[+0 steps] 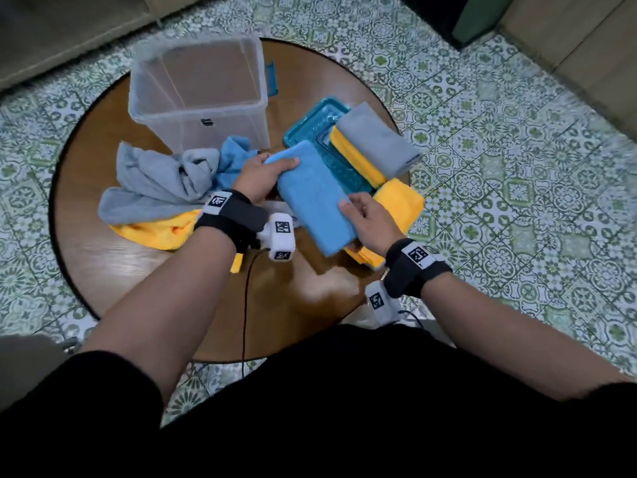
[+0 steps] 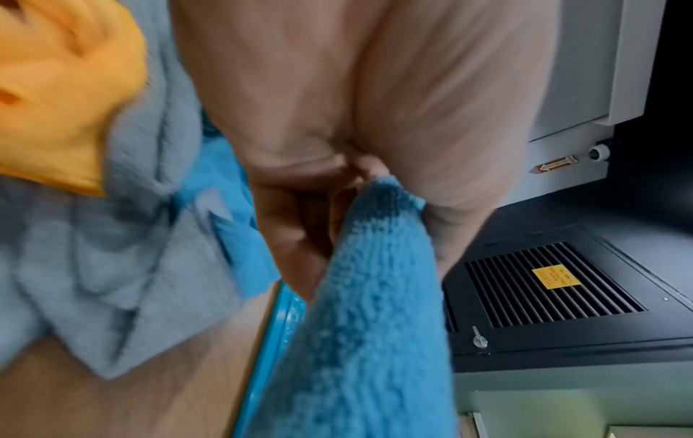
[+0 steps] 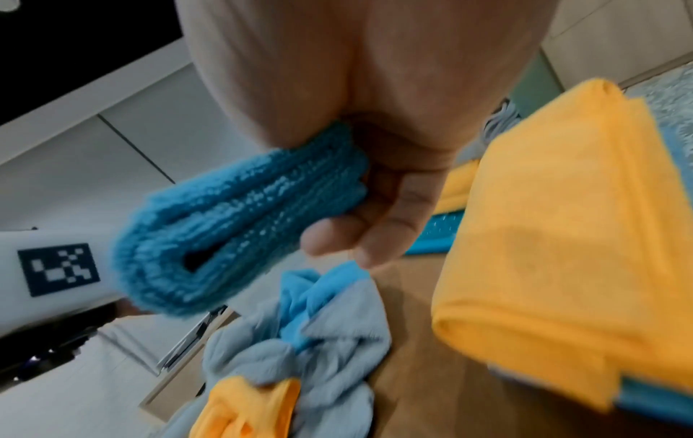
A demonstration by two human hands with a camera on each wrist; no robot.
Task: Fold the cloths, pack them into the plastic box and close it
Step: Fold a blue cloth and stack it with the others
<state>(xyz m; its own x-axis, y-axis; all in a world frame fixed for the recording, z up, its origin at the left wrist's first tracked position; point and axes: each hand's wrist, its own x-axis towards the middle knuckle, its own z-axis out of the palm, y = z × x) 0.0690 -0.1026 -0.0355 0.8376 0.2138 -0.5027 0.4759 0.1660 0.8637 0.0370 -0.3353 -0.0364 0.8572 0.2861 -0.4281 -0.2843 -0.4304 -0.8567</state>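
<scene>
Blue cloth (image 1: pixel 312 198), folded into a thick pad, is held above the tabletop (image 1: pixel 113 270) between my two hands, just in front of the plastic box (image 1: pixel 198 98). My left hand (image 1: pixel 256 177) pinches its far end; my right hand (image 1: pixel 370 222) grips its near end, fingers (image 3: pixel 337 237) curled beneath. The box stands open with nothing inside. Folded grey and yellow cloths (image 1: pixel 374 146) lie on the teal lid (image 1: pixel 310 122) right of the box. A crumpled pile (image 1: pixel 162 188) in front of it remains unfolded. Packing and closing are still to do.
</scene>
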